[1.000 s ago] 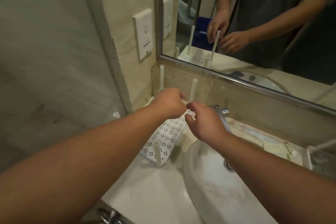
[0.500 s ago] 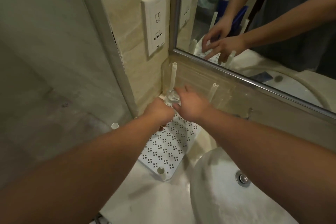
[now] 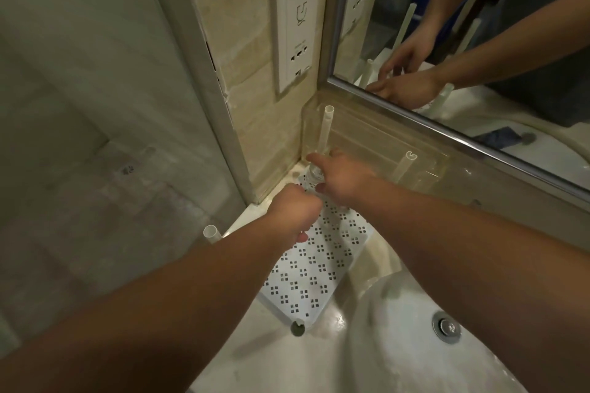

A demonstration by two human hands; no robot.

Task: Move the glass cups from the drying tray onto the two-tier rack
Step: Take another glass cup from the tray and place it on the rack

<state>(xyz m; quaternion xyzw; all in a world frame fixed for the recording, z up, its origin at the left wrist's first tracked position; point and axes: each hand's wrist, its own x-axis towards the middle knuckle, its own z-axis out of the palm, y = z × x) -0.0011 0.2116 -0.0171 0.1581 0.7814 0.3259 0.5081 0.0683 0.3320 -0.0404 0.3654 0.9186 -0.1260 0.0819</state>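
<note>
A white perforated rack shelf [image 3: 319,268] lies on the counter in the corner, with thin white posts at its corners; the rear-left post [image 3: 326,128] stands upright. My right hand [image 3: 344,180] is at the base of that post, its fingers curled around a small clear glass cup [image 3: 311,174] resting on the shelf's far corner. My left hand [image 3: 293,210] sits just in front of it over the shelf's left edge, fingers curled into a fist with the thumb on the shelf. What the fist holds is hidden.
A white basin [image 3: 415,344] with a metal drain [image 3: 447,327] lies right of the shelf. The mirror [image 3: 479,25] runs along the back and a wall socket [image 3: 297,22] is on the tiled wall. A glass partition [image 3: 95,105] closes the left side.
Both hands moved left from in front of the tap into the corner by the rear-left post. My right hand came onto the glass cup there. The view tilted closer to the shelf.
</note>
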